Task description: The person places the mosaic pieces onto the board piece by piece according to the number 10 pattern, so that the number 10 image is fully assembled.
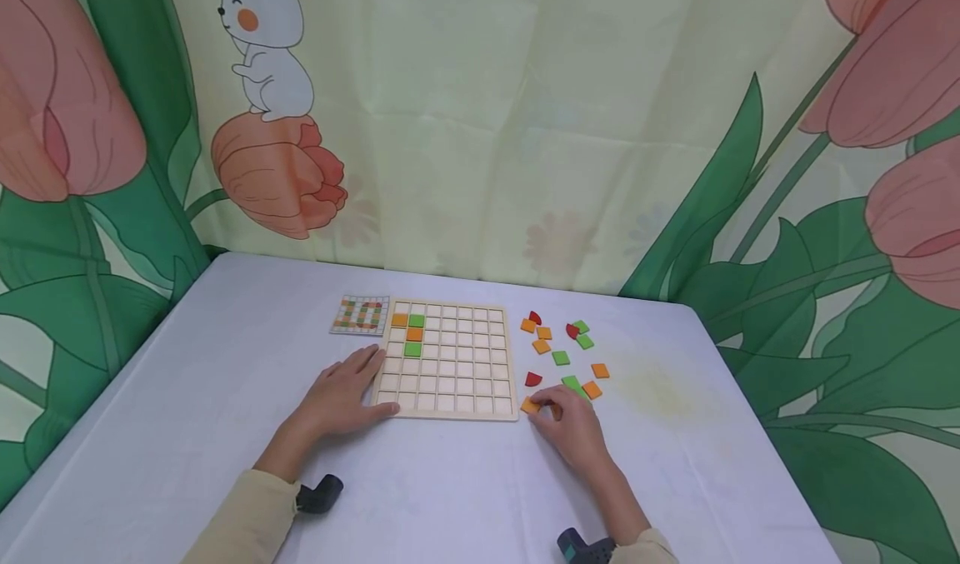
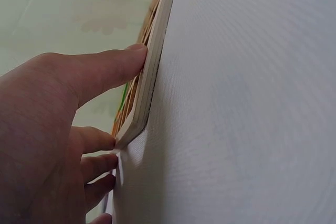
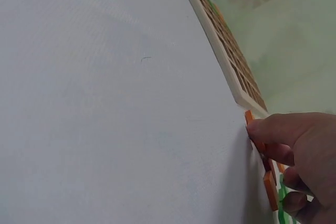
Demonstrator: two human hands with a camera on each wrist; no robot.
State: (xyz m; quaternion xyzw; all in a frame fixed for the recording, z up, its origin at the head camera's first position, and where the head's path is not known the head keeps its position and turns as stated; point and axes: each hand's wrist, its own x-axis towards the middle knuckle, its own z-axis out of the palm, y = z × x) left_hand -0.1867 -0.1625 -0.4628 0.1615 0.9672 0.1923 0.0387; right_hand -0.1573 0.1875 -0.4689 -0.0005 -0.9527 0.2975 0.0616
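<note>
A wooden grid board point(image 1: 463, 381) lies on the table, with two orange and two green square tiles in its upper left cells. My left hand point(image 1: 339, 397) rests at the board's left side, fingers stretched along the edge. Its thumb point(image 2: 113, 66) touches the near rim by the corner. Just off the board's near right corner, my right hand point(image 1: 572, 426) pinches an orange square tile point(image 1: 529, 406) between thumb and fingers. In the right wrist view that orange tile point(image 3: 249, 116) stands tilted, close over the cloth, partly hidden by the thumb.
Loose orange tiles point(image 1: 600, 371), green tiles point(image 1: 561, 358) and red quarter-round pieces point(image 1: 533, 379) lie scattered right of the board. A pattern card point(image 1: 360, 315) with coloured squares sits beyond its upper left corner. A printed curtain point(image 1: 480, 197) hangs behind the white-covered table point(image 1: 442, 489).
</note>
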